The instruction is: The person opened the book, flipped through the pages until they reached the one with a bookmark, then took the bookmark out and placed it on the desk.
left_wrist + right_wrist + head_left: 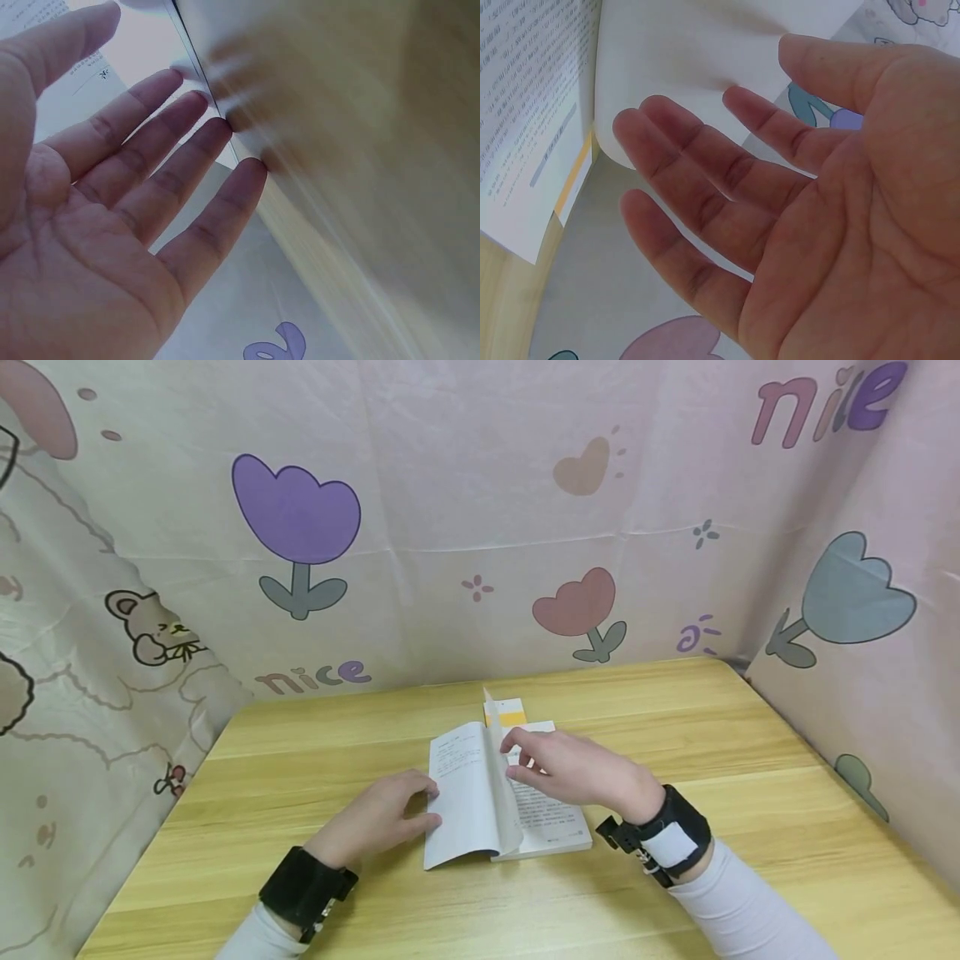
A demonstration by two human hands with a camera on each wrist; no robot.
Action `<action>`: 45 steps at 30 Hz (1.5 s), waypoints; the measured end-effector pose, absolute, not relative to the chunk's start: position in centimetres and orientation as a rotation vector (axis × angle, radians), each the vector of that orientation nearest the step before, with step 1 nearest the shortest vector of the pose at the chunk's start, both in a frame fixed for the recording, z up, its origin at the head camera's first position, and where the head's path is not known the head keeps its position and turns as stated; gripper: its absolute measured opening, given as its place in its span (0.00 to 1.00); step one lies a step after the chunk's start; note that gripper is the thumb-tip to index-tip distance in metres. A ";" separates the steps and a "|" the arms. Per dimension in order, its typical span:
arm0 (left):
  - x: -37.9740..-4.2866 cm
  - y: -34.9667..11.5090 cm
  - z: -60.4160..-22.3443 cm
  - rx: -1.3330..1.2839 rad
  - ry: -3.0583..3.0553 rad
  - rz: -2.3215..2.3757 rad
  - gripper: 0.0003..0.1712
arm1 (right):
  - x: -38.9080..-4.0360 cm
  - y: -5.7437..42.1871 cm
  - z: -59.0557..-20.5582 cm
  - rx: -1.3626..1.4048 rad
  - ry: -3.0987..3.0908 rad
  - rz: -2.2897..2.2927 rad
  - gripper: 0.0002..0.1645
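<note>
An open paperback book (pixel 551 818) lies on the table, its left part (pixel 459 793) bulging up a little. One leaf (pixel 504 810) stands half-raised near the spine; in the right wrist view this blank white leaf (pixel 667 45) curves beside a printed page (pixel 532 97). My right hand (pixel 581 768) is over the right page, its thumb and index fingertips at the raised leaf, fingers loosely bent. At the book's left edge, my left hand (pixel 375 817) rests with fingers extended; the left wrist view shows its fingertips (pixel 217 127) along the cover's edge.
A white and yellow flap (pixel 512 713) sticks out past the book's far edge. The wooden table (pixel 315 743) meets a patterned cloth (pixel 450 510) at the back, with more cloth on both sides.
</note>
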State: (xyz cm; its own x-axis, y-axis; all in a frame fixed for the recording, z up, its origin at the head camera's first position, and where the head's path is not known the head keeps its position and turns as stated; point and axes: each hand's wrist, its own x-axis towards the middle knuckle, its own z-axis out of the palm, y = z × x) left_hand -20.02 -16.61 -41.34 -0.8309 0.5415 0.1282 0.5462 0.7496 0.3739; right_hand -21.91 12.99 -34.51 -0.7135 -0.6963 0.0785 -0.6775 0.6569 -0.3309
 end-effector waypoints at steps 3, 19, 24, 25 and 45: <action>-20.0 -16.7 -41.4 -0.926 -2.921 -0.643 0.20 | -21.8 12.8 -34.7 -1.168 2.777 -0.537 0.15; -20.4 -16.7 -41.4 -0.956 -2.914 -0.640 0.18 | -21.5 12.1 -35.3 -1.214 2.713 -0.541 0.18; -20.4 -16.8 -41.4 -0.956 -2.919 -0.620 0.17 | -21.4 11.8 -35.5 -1.229 2.690 -0.574 0.21; -20.4 -16.8 -41.4 -0.955 -2.922 -0.620 0.17 | -21.4 11.7 -35.5 -1.237 2.691 -0.576 0.21; -20.3 -16.9 -41.5 -0.975 -2.917 -0.624 0.17 | -21.5 11.0 -36.4 -1.346 2.695 -0.564 0.19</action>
State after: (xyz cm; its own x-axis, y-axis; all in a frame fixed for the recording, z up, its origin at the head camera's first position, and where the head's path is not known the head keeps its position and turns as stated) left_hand -20.26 -16.87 -41.45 -0.8069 0.5769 0.1265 0.5782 0.7278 0.3688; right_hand -21.46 11.01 -36.41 -0.6118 -0.7854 0.0941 -0.7573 0.5472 -0.3565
